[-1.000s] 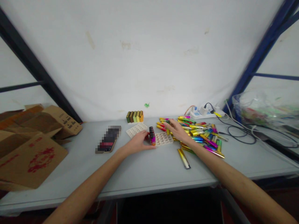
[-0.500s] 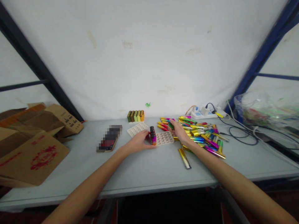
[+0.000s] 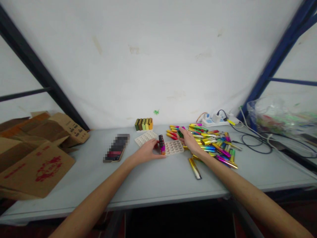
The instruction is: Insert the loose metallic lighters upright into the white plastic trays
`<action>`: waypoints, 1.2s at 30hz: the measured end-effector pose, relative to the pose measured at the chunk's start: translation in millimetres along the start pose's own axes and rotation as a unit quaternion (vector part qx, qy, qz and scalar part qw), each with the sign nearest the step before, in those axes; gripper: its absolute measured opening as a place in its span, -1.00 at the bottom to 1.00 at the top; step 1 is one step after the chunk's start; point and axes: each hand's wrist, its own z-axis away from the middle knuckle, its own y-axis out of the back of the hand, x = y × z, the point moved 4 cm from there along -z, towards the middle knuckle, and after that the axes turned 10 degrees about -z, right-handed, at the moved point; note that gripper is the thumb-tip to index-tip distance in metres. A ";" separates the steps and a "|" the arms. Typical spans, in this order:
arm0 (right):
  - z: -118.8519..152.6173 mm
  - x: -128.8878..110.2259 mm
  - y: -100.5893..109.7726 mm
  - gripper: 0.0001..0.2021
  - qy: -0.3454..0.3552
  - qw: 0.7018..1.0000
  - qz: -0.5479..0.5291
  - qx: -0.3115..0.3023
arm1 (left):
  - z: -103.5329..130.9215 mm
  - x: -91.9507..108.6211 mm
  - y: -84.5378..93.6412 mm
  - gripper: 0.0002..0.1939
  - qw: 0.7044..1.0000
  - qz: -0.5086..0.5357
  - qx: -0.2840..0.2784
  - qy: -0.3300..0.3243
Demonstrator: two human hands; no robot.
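A row of upright dark-topped lighters (image 3: 162, 147) stands at the left end of a white tray with round hollows (image 3: 174, 147). My left hand (image 3: 148, 150) is curled around that row, thumb at its front and fingers behind. At the tray's right, my right hand (image 3: 187, 139) is closed on a green lighter (image 3: 180, 134), by the edge of a pile of shiny coloured lighters (image 3: 215, 147). Another pale tray (image 3: 146, 138) lies behind my left hand. Several lighters in green, brown, yellow and orange (image 3: 144, 124) stand in a block near the wall.
One gold lighter (image 3: 195, 168) lies apart near the front. A phone (image 3: 117, 147) lies left of the trays, with cardboard boxes (image 3: 39, 158) further left. At the back right are a power strip (image 3: 215, 120), cables (image 3: 252, 142) and a plastic bag (image 3: 269, 114).
The view has shifted slightly. My right hand has moved a little over the pile's left edge, still with the green lighter. My left hand stays at the row.
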 end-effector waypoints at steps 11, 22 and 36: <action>3.7 -1.5 -15.3 -0.59 0.056 0.996 -0.057 -0.032 | 1.1 -3.0 -0.6 -0.41 0.999 0.039 0.006 -0.007; 2.1 9.9 -22.8 -0.67 0.085 0.996 0.001 -0.015 | 5.3 -1.4 -0.2 -0.35 0.999 0.035 -0.012 -0.001; 1.4 -4.2 -15.4 -0.72 0.168 0.945 0.248 -0.130 | 3.8 0.5 6.3 -0.41 0.998 0.040 -0.040 -0.014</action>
